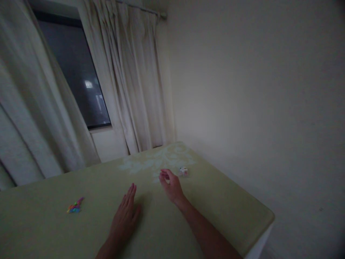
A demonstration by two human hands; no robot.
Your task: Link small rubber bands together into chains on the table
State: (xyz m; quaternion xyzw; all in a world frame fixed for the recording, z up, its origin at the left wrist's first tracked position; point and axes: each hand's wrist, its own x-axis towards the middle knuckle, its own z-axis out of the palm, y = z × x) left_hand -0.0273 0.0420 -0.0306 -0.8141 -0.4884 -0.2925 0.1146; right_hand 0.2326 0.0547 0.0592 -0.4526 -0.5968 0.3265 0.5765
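Observation:
My left hand [126, 214] is over the near middle of the table, its fingers stretched out forward and the thumb held apart. Nothing is in it. Farther forward and to the right, my right hand [171, 185] has loosely curved fingers, with a gap between them and the thumb; I see nothing held there. Just beyond and right of that hand lies a small clear packet [183, 171] with white and reddish contents, too small to make out. A little cluster of brightly coloured small pieces [75, 206] rests well to the left of my left hand.
The table [223, 201] has a pale green cover with a light leaf pattern toward its far corner. A bare wall [242, 90] runs along its right side. Long curtains [140, 79] hang behind, beside a dark window [78, 64].

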